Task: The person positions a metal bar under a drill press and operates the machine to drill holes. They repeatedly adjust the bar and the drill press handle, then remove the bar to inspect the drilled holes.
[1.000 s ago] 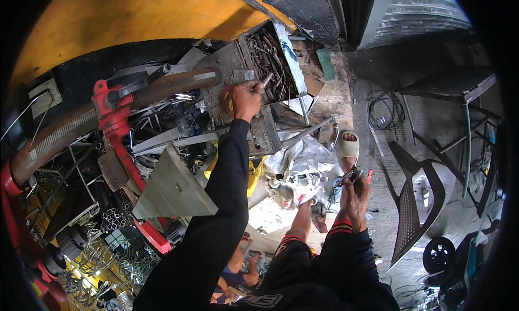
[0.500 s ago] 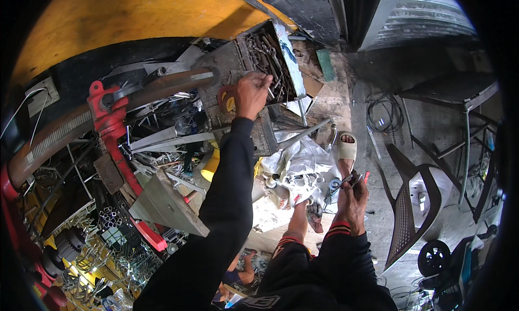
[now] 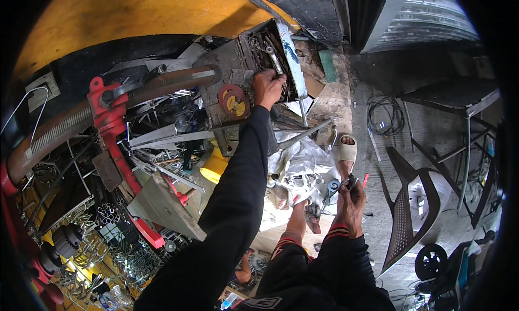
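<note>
My left hand (image 3: 268, 88) far up, fingers tight on wrench (image 3: 273, 58) in metal toolbox (image 3: 238, 57). Right hand (image 3: 350, 202) near, pinching 1 small tool (image 3: 346, 182). Wrench may snag, box could tip.

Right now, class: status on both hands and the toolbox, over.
Left hand gripping a wrench at the open metal toolbox. Right hand holds a small dark tool low. Nothing between them.

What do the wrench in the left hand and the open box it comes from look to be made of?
Wrench: bare metal, probably steel, going by its bright silvery sheen. Left hand grips its lower end. Toolbox: sheet metal by the look, dull grey-brown and grimy, perhaps rusted; flat thin walls with sharp edges suggest it. Its finish under the dirt cannot be told.
</note>
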`<move>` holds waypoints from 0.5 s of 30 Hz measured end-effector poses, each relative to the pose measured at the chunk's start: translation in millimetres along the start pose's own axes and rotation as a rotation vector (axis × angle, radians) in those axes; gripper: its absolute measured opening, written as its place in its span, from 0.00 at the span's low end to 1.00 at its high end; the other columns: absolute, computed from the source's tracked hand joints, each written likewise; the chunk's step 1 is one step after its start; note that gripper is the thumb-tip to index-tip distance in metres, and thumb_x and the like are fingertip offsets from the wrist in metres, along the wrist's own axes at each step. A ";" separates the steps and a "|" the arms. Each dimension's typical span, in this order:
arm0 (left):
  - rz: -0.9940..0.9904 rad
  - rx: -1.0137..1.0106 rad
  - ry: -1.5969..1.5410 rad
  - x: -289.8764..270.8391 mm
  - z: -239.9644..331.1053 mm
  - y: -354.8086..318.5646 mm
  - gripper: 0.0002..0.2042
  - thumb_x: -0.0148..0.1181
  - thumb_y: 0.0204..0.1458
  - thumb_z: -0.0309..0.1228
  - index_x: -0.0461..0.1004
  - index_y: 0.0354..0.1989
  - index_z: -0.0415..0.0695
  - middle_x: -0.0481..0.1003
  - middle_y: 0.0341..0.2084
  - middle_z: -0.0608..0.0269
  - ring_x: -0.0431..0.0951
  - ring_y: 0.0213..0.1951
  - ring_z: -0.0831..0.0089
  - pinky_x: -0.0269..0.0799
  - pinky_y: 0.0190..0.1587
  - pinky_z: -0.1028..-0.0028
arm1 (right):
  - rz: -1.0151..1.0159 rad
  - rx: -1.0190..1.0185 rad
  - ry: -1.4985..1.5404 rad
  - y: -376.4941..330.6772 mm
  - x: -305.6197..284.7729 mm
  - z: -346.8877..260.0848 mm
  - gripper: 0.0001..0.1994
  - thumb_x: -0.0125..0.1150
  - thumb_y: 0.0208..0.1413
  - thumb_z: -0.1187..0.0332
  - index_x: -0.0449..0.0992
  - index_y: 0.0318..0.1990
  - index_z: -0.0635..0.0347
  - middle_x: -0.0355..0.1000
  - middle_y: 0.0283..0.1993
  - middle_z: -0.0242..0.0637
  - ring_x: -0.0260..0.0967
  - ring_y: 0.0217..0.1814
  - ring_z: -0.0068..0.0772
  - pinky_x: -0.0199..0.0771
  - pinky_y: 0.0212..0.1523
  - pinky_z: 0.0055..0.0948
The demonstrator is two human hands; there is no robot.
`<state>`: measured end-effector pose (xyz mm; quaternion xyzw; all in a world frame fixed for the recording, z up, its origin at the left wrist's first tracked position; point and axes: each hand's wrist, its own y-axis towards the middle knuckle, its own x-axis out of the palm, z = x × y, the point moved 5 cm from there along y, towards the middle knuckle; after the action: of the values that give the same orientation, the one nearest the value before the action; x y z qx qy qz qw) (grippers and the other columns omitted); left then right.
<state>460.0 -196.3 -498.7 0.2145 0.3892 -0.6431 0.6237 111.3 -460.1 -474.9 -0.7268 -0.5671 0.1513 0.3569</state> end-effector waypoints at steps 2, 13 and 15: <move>0.043 0.031 0.137 -12.4 0.5 3.3 0.15 0.73 0.54 0.35 0.80 0.31 0.32 0.81 0.25 0.49 0.81 0.29 0.59 0.71 0.34 0.62 | 0.012 0.016 -0.046 -1.4 -2.6 0.7 0.08 0.62 0.67 0.69 0.72 0.44 0.64 0.70 0.37 0.28 0.64 0.39 0.20 0.66 0.43 0.23; 0.400 0.236 0.339 -61.7 38.3 3.8 0.15 0.75 0.50 0.38 0.79 0.38 0.41 0.82 0.34 0.47 0.82 0.40 0.45 0.75 0.45 0.52 | 0.015 0.047 -0.055 -5.5 -8.3 9.5 0.09 0.63 0.67 0.70 0.74 0.47 0.65 0.71 0.38 0.28 0.66 0.41 0.20 0.67 0.45 0.22; 0.158 0.112 0.313 -39.3 35.8 13.9 0.14 0.75 0.50 0.37 0.80 0.37 0.42 0.83 0.35 0.47 0.82 0.41 0.45 0.76 0.45 0.52 | 0.009 0.035 -0.023 -6.9 -5.6 8.5 0.09 0.63 0.67 0.70 0.74 0.48 0.65 0.71 0.39 0.29 0.67 0.41 0.20 0.68 0.45 0.23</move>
<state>486.1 -197.7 -450.4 0.3761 0.4270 -0.5714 0.5914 99.3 -461.7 -477.2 -0.7211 -0.5652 0.1708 0.3624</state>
